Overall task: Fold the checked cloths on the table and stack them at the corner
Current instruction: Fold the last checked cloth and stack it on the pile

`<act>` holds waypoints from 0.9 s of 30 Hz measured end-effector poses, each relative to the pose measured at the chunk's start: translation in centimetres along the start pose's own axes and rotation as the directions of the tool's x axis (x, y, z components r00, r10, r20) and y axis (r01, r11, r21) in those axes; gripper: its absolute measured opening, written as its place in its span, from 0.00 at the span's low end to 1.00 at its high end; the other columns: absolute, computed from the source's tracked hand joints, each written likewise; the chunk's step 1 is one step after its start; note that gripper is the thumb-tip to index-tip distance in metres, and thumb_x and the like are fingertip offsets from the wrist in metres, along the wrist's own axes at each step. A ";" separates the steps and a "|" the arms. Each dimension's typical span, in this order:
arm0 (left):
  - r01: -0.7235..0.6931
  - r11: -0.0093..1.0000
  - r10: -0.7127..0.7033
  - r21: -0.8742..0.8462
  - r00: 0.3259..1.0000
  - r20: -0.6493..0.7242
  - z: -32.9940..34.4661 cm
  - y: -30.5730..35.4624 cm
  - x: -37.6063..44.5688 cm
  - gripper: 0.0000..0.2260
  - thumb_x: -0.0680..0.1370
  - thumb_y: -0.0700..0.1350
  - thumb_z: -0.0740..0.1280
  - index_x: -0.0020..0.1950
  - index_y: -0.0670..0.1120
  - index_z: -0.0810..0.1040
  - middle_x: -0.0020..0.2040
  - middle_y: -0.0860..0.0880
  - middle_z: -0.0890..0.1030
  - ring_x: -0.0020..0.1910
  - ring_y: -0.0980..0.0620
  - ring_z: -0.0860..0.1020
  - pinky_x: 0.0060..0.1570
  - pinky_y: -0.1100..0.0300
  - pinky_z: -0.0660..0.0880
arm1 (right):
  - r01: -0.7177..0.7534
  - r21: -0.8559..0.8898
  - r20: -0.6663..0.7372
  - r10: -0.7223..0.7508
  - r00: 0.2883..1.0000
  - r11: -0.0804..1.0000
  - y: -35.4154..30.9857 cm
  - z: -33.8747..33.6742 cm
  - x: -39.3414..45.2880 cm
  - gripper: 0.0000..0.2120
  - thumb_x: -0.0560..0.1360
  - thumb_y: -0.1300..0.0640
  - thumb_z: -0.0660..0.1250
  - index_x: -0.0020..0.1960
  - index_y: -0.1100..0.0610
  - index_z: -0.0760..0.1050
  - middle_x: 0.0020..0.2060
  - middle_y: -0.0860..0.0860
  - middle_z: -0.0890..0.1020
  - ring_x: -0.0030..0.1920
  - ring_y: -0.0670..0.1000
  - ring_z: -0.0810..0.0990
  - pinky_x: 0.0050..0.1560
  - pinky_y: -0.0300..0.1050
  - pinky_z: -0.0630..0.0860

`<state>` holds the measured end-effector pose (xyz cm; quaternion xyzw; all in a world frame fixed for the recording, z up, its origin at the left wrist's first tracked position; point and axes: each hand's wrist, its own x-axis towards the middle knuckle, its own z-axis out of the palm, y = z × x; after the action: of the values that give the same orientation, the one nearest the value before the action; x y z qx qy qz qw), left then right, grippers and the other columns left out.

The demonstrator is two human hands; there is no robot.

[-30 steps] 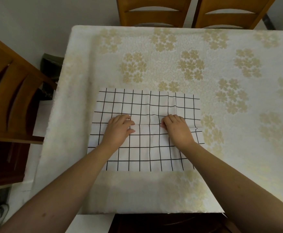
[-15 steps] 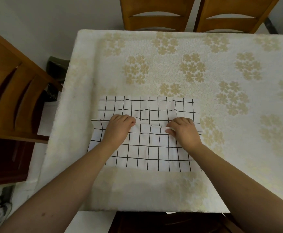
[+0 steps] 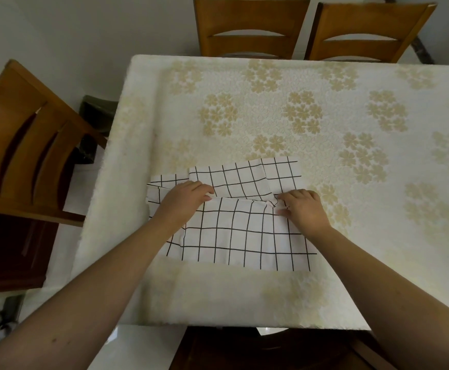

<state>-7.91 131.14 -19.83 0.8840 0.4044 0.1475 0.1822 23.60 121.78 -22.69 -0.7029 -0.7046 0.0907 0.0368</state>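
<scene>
**Both hands lift the cloth's folded edge**

The cloth (image 3: 242, 231) lies on the near-left part of the table (image 3: 351, 182), one white sheet with a black grid, partly doubled over itself. The left hand (image 3: 183, 201) has its fingers curled over the upper layer's edge, gripping it near the cloth's left side. The right hand (image 3: 302, 208) pinches the same edge further right, thumb and fingers bunching the fabric into a small pucker. Holding one edge at two spread points looks meant to keep it straight, so the layer travels as a flat sheet and not a sagging one.

Beyond the hands a strip of the lower layer shows, skewed and rumpled, its left end jutting out past the upper layer. That misalignment suggests the fold is not yet settled; my guess is the edge needs drawing across and squaring before it is pressed flat.

No stack shows at any corner in view, so the task seems early. Chairs (image 3: 252, 25) stand round the table
</scene>
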 end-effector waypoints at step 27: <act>0.030 0.976 -0.014 0.216 0.997 -0.076 -5.3 -2.6 -4.1 0.02 0.72 0.38 0.74 0.43 0.43 0.82 0.37 0.47 0.81 0.36 0.44 0.79 0.39 0.54 0.71 | -0.015 0.013 -0.333 0.019 0.943 1.000 1.7 -5.9 -3.5 0.02 0.72 0.57 0.74 0.42 0.56 0.83 0.33 0.51 0.84 0.36 0.56 0.80 0.42 0.47 0.69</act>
<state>-14.33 130.64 -16.76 0.8880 0.4344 0.1331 0.0710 26.36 118.76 -16.97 -0.7139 -0.6817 -0.0255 0.1581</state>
